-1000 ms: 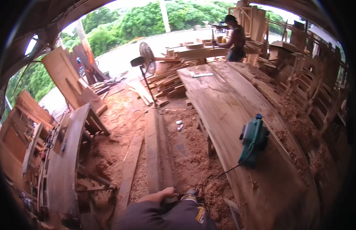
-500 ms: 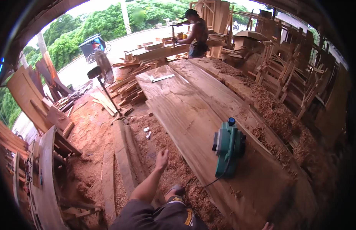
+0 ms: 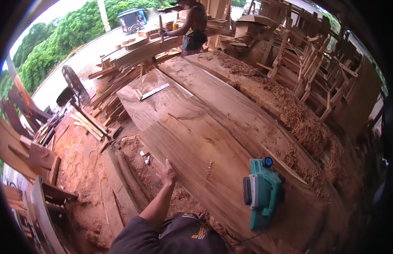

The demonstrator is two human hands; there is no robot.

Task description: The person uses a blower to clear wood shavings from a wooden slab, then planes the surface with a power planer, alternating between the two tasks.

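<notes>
Only the left hand (image 3: 166,171) shows, low in the middle of the view. It lies flat with its fingers loose, and its palm touches the near edge of a big wood slab (image 3: 196,127). It holds nothing. The right hand is out of sight.

The slab runs from the hand up toward 12 o'clock and down toward 4 o'clock. A green planer (image 3: 262,192) sits on the slab at 4 o'clock from the hand, well apart from it. A metal square (image 3: 152,92) lies on the slab's far end, at 12 o'clock. A fan (image 3: 75,86) stands at 10 o'clock. Wood shavings (image 3: 298,114) lie piled at 2 o'clock. Another person (image 3: 192,25) stands far off past the slab's end.
</notes>
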